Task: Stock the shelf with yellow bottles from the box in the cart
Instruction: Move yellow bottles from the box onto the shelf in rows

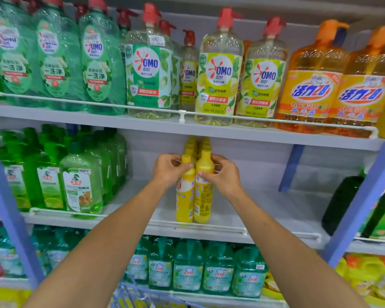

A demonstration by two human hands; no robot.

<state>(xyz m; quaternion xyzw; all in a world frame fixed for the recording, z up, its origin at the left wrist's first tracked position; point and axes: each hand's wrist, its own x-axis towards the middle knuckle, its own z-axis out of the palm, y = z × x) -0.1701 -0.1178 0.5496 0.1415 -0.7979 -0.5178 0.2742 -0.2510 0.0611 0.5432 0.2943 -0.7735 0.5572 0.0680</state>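
Observation:
Two yellow bottles stand upright side by side at the front of the middle shelf [265, 210]. My left hand [168, 170] grips the neck of the left yellow bottle [183, 203]. My right hand [223, 174] grips the neck of the right yellow bottle [203, 196]. Behind them, two rows of more yellow bottles [197, 144] run back toward the shelf's rear wall. The cart's blue wire rim [129, 294] shows at the bottom edge; the box is out of view.
Green pump bottles [80, 181] fill the middle shelf's left side, dark green bottles [342, 203] its right end. Bare shelf lies on both sides of the yellow rows. Large detergent bottles [218, 70] crowd the shelf above, teal bottles [187, 265] the one below. Blue uprights [365, 192] frame the bay.

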